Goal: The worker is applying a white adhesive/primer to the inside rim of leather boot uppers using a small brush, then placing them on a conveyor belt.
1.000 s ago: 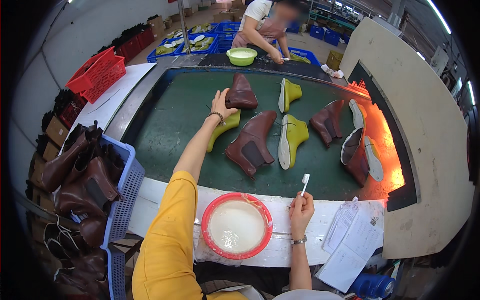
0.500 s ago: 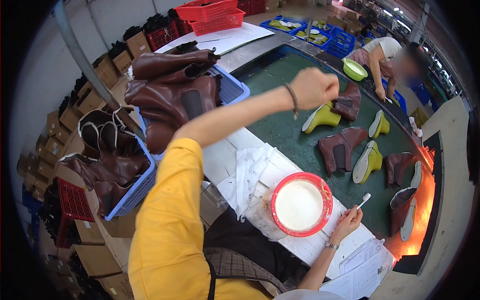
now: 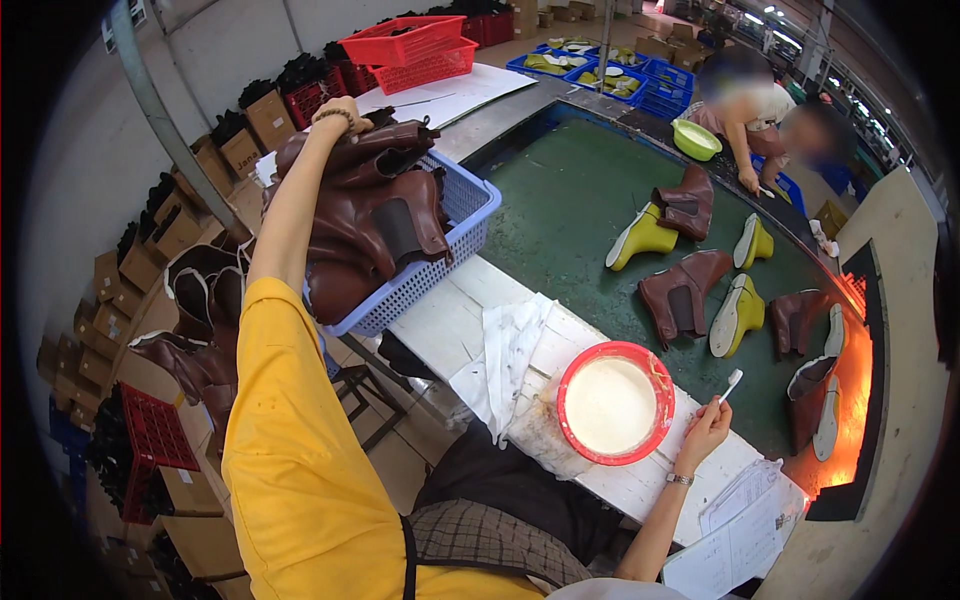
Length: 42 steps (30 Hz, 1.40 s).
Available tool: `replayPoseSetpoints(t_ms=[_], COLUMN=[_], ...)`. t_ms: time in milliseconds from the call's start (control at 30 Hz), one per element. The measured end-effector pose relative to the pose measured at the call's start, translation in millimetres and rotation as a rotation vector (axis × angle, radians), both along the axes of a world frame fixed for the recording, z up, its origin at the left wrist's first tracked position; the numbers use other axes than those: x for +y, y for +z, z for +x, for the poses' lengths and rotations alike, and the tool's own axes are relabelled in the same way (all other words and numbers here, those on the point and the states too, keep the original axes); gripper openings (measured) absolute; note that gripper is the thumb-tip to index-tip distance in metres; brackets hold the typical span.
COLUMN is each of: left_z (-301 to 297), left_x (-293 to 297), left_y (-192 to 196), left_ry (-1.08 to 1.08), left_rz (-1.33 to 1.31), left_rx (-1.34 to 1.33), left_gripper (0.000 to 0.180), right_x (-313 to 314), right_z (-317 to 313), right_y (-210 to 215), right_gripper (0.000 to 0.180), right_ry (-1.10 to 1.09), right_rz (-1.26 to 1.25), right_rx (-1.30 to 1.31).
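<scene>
My left hand (image 3: 343, 113) reaches to the top of a heap of brown leather boot uppers (image 3: 365, 230) in a blue plastic basket (image 3: 470, 215). Its fingers curl over a brown boot upper (image 3: 385, 150), and the fingertips are partly hidden. A small white-headed brush (image 3: 733, 381) is held in my right hand (image 3: 708, 430) at the bench edge. Beside that hand stands a red bowl (image 3: 567, 425) of creamy white liquid (image 3: 610, 405). On the green conveyor belt (image 3: 545, 185) lie several brown uppers (image 3: 685, 295) and yellow-green soles (image 3: 738, 315).
A white cloth (image 3: 508, 355) and paper sheets (image 3: 735, 540) lie on the white bench (image 3: 465, 310). At the right, an orange-glowing heater opening (image 3: 850, 400) borders the belt. Across it, people (image 3: 745, 110) work near a green bowl (image 3: 697, 140). More boots (image 3: 200, 340) stand at the left.
My left hand has swung from above the belt leftward to the boot heap, its fingers now over a boot upper. My right hand still holds the brush near the bowl. The view has shifted slightly.
</scene>
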<state>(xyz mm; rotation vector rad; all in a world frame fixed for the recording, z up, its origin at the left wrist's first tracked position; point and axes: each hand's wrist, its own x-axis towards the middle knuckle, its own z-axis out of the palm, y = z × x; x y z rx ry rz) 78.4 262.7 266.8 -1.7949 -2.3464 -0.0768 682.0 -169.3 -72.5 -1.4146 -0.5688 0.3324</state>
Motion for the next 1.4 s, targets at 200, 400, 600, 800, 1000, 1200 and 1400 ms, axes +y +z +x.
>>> replayPoseSetpoints(t_ms=[200, 400, 600, 800, 1000, 1200, 1400], left_z=[-3, -19, 105, 146, 105, 76, 163], left_x=[15, -36, -177, -250, -310, -309, -281], left_y=[-2, 62, 57, -86, -220, -225, -238], left_ry=[-0.121, -0.470, -0.770, -1.306, -1.161, -0.911, -0.598], left_rz=[0.242, 1.000, 1.224, 1.007, 0.330, -0.046, 0.147], left_rx=[0.178, 0.059, -0.252, -0.373, -0.607, -0.680, -0.438], left_gripper=[0.029, 0.023, 0.020, 0.014, 0.023, 0.037, 0.050], right_x=[-8, -2, -5, -7, -53, -63, -58], right_z=[3, -12, -1, -3, -8, -65, -89], right_y=[-9, 11, 10, 15, 65, 120, 128], right_gripper=[0.017, 0.016, 0.017, 0.020, 0.026, 0.014, 0.008], right_ry=[-0.073, 0.028, -0.032, 0.058, 0.177, 0.301, 0.245], right_rz=[-0.090, -0.019, -0.031, -0.028, -0.125, -0.405, -0.629], right_rx=[-0.082, 0.050, 0.009, 0.113, -0.040, -0.596, -0.898])
